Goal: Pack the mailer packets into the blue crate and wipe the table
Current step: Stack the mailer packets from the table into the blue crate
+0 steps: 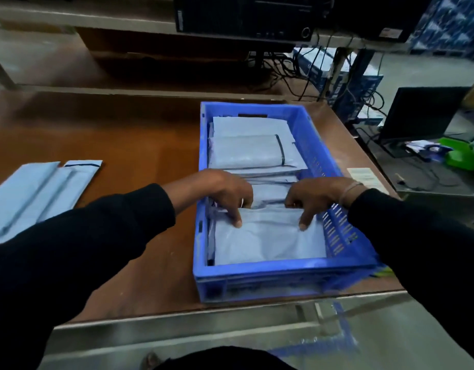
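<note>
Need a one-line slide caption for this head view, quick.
Both hands, left hand and right hand, press a mailer packet into the blue crate; more packets wait on the table.

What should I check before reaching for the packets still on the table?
1. Near packet lies flat in the crate: ok.
2. Left hand free: not ok, its fingers curl at the packet's far edge, thumb pressing on top.
3. Right hand free: not ok, same hold on the other side.
4. Room left in the crate: cannot tell, packets cover the floor and the depth is hidden.
5. Loose packets reachable: ok, they lie on the table left of the crate.
6. Wiping cloth at hand: cannot tell, none in view.
</note>
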Available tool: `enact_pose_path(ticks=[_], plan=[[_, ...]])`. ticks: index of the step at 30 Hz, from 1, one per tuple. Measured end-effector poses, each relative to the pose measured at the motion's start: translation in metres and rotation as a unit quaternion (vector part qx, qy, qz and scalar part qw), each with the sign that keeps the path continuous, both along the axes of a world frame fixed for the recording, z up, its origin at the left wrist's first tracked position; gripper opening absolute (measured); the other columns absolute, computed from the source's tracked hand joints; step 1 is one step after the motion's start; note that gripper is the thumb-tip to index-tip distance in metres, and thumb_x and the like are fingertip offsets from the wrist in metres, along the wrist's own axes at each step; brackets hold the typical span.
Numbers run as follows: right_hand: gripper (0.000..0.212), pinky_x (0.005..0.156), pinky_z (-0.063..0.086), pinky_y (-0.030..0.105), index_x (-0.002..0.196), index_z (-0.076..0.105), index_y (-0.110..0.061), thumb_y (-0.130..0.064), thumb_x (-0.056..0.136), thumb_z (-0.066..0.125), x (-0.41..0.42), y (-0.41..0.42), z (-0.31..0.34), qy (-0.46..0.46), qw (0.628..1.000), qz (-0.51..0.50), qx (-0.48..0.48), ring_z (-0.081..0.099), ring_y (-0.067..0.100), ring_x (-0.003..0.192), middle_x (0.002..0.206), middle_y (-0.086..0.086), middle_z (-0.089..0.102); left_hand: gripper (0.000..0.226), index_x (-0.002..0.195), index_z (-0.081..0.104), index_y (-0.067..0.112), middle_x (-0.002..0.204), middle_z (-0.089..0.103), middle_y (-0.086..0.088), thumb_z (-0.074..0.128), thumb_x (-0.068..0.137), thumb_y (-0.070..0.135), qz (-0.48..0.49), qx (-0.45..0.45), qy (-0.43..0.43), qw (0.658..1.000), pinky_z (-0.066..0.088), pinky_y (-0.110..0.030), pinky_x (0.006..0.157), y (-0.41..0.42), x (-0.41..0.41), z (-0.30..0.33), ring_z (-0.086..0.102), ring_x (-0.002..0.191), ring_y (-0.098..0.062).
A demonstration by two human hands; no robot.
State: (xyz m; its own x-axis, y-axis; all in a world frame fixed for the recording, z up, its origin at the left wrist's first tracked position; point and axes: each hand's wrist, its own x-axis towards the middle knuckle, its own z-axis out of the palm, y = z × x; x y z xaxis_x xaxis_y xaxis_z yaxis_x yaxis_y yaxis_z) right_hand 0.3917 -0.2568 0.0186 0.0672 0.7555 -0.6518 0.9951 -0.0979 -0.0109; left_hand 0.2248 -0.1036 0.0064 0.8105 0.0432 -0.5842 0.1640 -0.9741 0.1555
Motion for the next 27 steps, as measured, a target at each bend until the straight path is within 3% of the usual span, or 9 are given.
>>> enact_pose_path(ticks=[3, 6, 8, 12, 16, 19, 20, 23, 27], plan=[[0.046, 0.057, 0.034, 0.031, 0.066, 0.05, -0.013, -0.039, 0.07, 0.087, -0.005, 0.001, -0.024, -0.039, 0.999, -0.002, -0.016, 0.045, 0.026, 0.059, 0.062, 0.005, 0.05, 0.048, 0.1, 0.066, 0.006, 0.097, 0.071, -0.012, 0.078, 0.084, 0.05, 0.002, 0.054, 0.029, 0.998, 0.048, -0.033, 0.057, -0.008, 0.004, -0.01, 0.061, 0.073, -0.031], [0.054, 0.057, 0.039, 0.029, 0.061, 0.048, -0.013, -0.053, 0.069, 0.084, -0.009, -0.005, -0.031, -0.097, 0.995, -0.002, 0.0, 0.048, 0.024, 0.058, 0.06, 0.002, 0.049, 0.046, 0.081, 0.066, 0.009, 0.067, 0.064, -0.004, 0.074, 0.087, 0.053, -0.001, 0.126, 0.03, 0.992, 0.038, -0.028, 0.052, -0.02, 0.004, -0.016, 0.054, 0.058, -0.024], [0.054, 0.062, 0.044, 0.03, 0.075, 0.06, -0.012, -0.06, 0.067, 0.082, -0.011, -0.011, -0.033, -0.133, 0.991, -0.006, 0.031, 0.06, 0.028, 0.076, 0.077, 0.004, 0.059, 0.046, 0.069, 0.062, 0.012, 0.06, 0.055, 0.002, 0.075, 0.086, 0.054, -0.003, 0.162, 0.005, 0.987, 0.036, -0.026, 0.049, -0.026, 0.002, -0.019, 0.053, 0.055, -0.021], [0.073, 0.075, 0.057, 0.036, 0.104, 0.066, -0.008, -0.069, 0.065, 0.078, -0.015, -0.018, -0.039, -0.17, 0.983, 0.007, 0.07, 0.067, 0.029, 0.094, 0.104, 0.008, 0.067, 0.048, 0.08, 0.061, 0.013, 0.078, 0.058, 0.002, 0.071, 0.086, 0.059, -0.012, 0.213, -0.038, 0.976, 0.034, -0.028, 0.049, -0.032, -0.005, -0.017, 0.058, 0.068, -0.02], [0.075, 0.075, 0.055, 0.036, 0.106, 0.066, -0.01, -0.071, 0.063, 0.079, -0.016, -0.017, -0.033, -0.191, 0.977, 0.003, 0.09, 0.067, 0.028, 0.096, 0.108, 0.007, 0.065, 0.049, 0.089, 0.064, 0.013, 0.087, 0.063, 0.0, 0.072, 0.084, 0.062, -0.005, 0.224, -0.053, 0.973, 0.038, -0.03, 0.053, -0.033, -0.007, -0.01, 0.058, 0.076, -0.022], [0.074, 0.072, 0.053, 0.034, 0.102, 0.064, -0.01, -0.069, 0.06, 0.081, -0.021, -0.013, -0.022, -0.201, 0.973, 0.007, 0.116, 0.066, 0.028, 0.097, 0.105, 0.005, 0.063, 0.051, 0.072, 0.051, 0.015, 0.073, 0.052, 0.003, 0.072, 0.086, 0.059, 0.0, 0.227, -0.084, 0.97, 0.034, -0.03, 0.05, -0.034, -0.011, -0.001, 0.053, 0.071, -0.021], [0.067, 0.068, 0.049, 0.032, 0.095, 0.062, -0.012, -0.067, 0.062, 0.081, -0.023, -0.01, -0.016, -0.197, 0.972, 0.005, 0.131, 0.066, 0.028, 0.095, 0.101, 0.004, 0.061, 0.051, 0.071, 0.047, 0.016, 0.072, 0.05, 0.003, 0.071, 0.087, 0.058, 0.003, 0.227, -0.105, 0.968, 0.037, -0.031, 0.053, -0.032, -0.015, 0.004, 0.054, 0.072, -0.022], [0.044, 0.064, 0.046, 0.031, 0.074, 0.053, -0.023, -0.056, 0.068, 0.083, -0.028, 0.006, 0.006, -0.115, 0.967, -0.04, 0.225, 0.062, 0.024, 0.085, 0.084, -0.003, 0.056, 0.036, 0.09, 0.062, 0.02, 0.09, 0.066, 0.001, 0.072, 0.088, 0.054, 0.04, 0.163, -0.239, 0.956, 0.043, -0.034, 0.061, -0.016, -0.029, 0.016, 0.065, 0.085, -0.025], [0.034, 0.065, 0.053, 0.035, 0.07, 0.058, -0.023, -0.046, 0.074, 0.082, -0.046, 0.032, 0.025, 0.03, 0.935, -0.1, 0.34, 0.062, 0.016, 0.069, 0.067, -0.009, 0.063, 0.019, 0.096, 0.069, 0.026, 0.092, 0.072, 0.009, 0.076, 0.088, 0.041, 0.138, 0.021, -0.431, 0.891, 0.056, -0.036, 0.07, 0.014, -0.061, 0.031, 0.068, 0.085, -0.012]])
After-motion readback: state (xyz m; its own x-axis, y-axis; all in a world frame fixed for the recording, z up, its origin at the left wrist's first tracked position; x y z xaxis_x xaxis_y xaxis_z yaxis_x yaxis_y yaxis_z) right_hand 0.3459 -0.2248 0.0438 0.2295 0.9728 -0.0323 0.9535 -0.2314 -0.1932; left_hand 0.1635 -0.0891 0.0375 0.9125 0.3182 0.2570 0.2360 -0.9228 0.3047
